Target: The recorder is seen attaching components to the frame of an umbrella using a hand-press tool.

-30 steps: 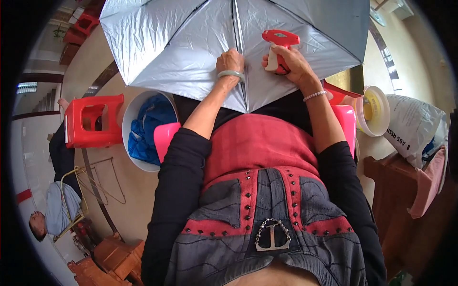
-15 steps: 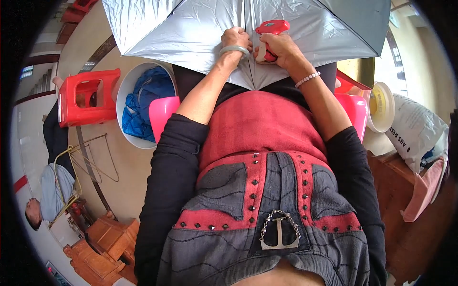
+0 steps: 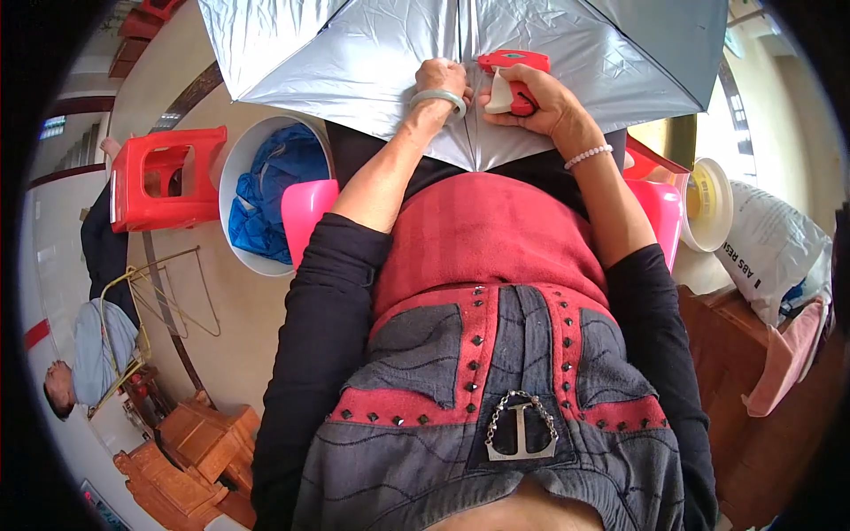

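Note:
A silver umbrella canopy [image 3: 354, 66] spreads across my lap, its near point hanging between my knees. My left hand [image 3: 440, 80] is closed on the fabric beside the middle seam, fingers pressed together. In my right hand [image 3: 556, 104] is a red and white tagging gun [image 3: 515, 61], the fingers wrapped round its grip. The gun's front end points left, at the seam close to my left fingertips. Whether its tip touches the cloth, I cannot tell.
Left of my legs stands a white bucket [image 3: 226, 199] holding blue cloth, beside a red plastic stool [image 3: 133, 212]. At right are a pale bucket [image 3: 722, 208], a white printed sack [image 3: 775, 234] and wooden furniture [image 3: 717, 332]. Another person [image 3: 102, 345] is at the far left.
My right hand and the tagging gun have shifted slightly right and down, and the gun has turned to lie more level. My left hand stays on the fabric, marginally lower.

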A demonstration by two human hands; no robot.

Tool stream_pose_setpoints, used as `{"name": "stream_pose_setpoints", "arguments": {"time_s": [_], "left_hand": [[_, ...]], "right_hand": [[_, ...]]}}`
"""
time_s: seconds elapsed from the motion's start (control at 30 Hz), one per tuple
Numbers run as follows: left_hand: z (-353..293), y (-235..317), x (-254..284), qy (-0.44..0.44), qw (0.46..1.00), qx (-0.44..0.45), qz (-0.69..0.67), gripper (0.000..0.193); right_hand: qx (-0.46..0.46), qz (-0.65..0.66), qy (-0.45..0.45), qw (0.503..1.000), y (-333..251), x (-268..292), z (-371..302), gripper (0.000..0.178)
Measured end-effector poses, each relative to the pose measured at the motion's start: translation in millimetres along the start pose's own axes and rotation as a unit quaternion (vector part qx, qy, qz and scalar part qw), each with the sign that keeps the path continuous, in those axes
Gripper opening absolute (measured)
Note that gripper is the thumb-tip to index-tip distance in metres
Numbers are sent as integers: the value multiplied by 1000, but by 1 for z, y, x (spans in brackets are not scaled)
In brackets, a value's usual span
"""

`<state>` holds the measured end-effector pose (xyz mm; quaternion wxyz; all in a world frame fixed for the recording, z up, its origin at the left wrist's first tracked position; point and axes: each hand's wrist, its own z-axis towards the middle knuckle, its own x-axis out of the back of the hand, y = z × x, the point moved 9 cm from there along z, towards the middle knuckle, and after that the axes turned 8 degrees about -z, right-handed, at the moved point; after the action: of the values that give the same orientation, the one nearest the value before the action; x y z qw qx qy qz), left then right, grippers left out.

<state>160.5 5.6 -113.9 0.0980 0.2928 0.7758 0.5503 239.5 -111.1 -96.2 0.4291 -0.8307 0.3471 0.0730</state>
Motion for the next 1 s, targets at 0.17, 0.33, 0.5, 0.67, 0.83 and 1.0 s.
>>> {"name": "stream_pose_setpoints", "arguments": {"time_s": [0.17,0.33,0.5,0.67,0.83,1.0], "left_hand": [[4,-1,1,-18,999,-42,13,24],[6,-2,-3,-34,998,-48,-18,25],[0,-1,-7,-60,996,-29,-59,23],[-1,-5,-9,-75,993,-2,-96,23],[0,-8,-9,-82,988,6,-132,22],[-1,0,-12,-92,991,-22,-96,21]], "right_hand": [[2,-5,-29,1000,-1,-2,0,30],[-4,0,-30,1000,0,-1,0,30],[1,-8,-41,999,-1,-4,-3,31],[0,-22,-31,999,0,-5,-7,32],[-5,-37,-38,999,3,-9,-7,33],[2,-37,-54,998,1,-11,-2,31]]}}
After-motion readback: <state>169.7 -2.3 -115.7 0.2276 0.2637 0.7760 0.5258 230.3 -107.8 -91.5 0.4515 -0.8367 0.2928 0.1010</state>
